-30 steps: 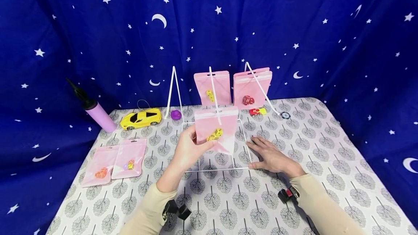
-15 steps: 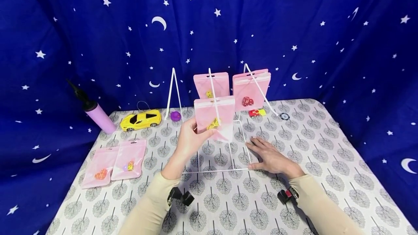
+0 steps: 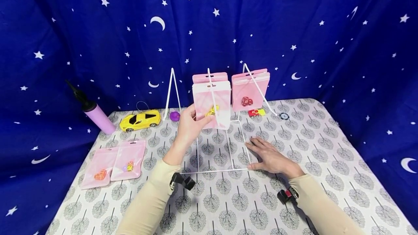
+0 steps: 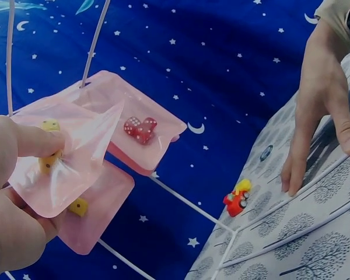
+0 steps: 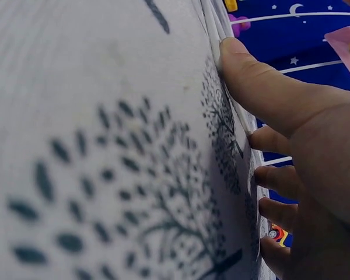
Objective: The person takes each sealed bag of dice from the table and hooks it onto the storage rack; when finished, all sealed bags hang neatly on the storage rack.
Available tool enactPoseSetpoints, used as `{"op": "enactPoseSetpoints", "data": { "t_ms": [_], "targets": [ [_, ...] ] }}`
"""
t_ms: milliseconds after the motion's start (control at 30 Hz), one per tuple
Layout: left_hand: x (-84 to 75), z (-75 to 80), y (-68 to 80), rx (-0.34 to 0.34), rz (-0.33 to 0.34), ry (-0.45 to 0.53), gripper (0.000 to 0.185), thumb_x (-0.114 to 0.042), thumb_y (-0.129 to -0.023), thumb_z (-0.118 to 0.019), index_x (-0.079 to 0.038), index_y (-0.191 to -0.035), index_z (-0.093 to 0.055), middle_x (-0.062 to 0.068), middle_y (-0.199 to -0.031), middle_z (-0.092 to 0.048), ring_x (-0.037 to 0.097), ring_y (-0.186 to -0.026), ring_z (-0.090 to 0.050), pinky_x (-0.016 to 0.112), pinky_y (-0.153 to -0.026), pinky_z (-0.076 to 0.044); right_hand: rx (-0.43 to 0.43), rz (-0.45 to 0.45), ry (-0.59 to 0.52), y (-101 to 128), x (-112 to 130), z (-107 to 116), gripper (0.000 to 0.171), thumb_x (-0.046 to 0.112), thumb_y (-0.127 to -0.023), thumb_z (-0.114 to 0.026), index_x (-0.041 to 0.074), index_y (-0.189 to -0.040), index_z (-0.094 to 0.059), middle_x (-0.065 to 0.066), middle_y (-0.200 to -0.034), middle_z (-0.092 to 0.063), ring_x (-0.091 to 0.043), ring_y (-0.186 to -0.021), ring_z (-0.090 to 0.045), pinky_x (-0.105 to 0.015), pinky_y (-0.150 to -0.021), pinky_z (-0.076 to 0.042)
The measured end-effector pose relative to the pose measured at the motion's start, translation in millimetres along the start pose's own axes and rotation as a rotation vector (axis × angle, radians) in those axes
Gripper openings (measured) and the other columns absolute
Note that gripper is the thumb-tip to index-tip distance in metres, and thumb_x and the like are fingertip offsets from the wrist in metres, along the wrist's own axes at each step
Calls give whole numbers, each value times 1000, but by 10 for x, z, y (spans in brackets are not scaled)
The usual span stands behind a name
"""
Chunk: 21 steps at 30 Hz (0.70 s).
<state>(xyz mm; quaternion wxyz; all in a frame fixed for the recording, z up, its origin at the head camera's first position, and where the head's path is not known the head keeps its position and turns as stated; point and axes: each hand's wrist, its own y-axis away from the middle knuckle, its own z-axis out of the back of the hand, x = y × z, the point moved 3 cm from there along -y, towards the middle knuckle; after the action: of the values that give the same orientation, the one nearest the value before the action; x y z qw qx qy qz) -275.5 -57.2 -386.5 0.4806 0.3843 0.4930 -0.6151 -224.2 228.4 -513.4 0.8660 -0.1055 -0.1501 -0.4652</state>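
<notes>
With thumb and fingers, my left hand [image 3: 189, 126] pinches a pink zip bag [image 3: 201, 99] holding yellow dice. This bag is at the middle prong [image 3: 213, 99] of a white wire rack [image 3: 215, 170]; in the head view its top slot lines up with the prong. Behind it hangs another pink bag [image 4: 96, 216], also with yellow dice. Pink bags with red dice [image 3: 247, 101] hang on the right prong. The left prong [image 3: 168, 93] carries no bag. My right hand [image 3: 271, 157] rests on the table beside the rack's base, fingers stretched, thumb at the front corner.
On the table's left lie two pink bags [image 3: 132, 151] with dice. A yellow toy car [image 3: 140, 120], a lilac pump [image 3: 99, 119] and a purple toy [image 3: 175, 116] stand behind. A small red-yellow car [image 3: 256, 113] and a round chip [image 3: 284, 116] are back right.
My left hand has moved up and away from me, carrying the pinched bag farther back along the middle prong, closer to the bag behind. The right hand has stayed in place.
</notes>
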Motion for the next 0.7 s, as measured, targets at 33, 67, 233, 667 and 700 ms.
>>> {"op": "enactPoseSetpoints", "data": {
  "t_ms": [33,67,233,667,700],
  "targets": [
    [3,0,-20,0,0,11,33,-18,-75,-84,-10,-103,-68,6,-99,-72,17,-86,-65,28,-69,-58,0,0,0,0,-2,-1,88,53,-81,-70,5,-148,-39,-30,-153,-29,-49,-142,-23,-66,-114,-19],
    [5,-1,-41,-1,-6,21,33,-17,-75,-84,-10,-103,-68,6,-100,-73,17,-86,-65,29,-69,-58,-1,0,-1,0,-2,0,88,53,-81,-70,5,-148,-39,-30,-153,-29,-49,-142,-23,-66,-114,-19],
    [57,-6,-146,-14,-17,67,34,-12,-75,-84,-9,-106,-69,10,-101,-73,17,-86,-66,28,-73,-59,-6,0,0,1,-2,-3,88,53,-81,-71,6,-148,-40,-29,-153,-29,-49,-142,-24,-65,-115,-19],
    [118,-29,-306,-9,28,85,39,-15,-76,-83,-10,-112,-68,7,-106,-72,19,-91,-65,27,-75,-58,-13,9,2,5,8,-6,87,51,-81,-71,5,-148,-40,-30,-153,-29,-50,-141,-24,-66,-114,-20],
    [125,-31,-312,-7,33,82,41,-16,-76,-83,-11,-114,-68,7,-108,-72,19,-93,-65,27,-77,-58,-13,6,0,5,3,-8,87,51,-81,-72,6,-148,-40,-30,-153,-29,-50,-141,-24,-66,-114,-20]
  ]
}}
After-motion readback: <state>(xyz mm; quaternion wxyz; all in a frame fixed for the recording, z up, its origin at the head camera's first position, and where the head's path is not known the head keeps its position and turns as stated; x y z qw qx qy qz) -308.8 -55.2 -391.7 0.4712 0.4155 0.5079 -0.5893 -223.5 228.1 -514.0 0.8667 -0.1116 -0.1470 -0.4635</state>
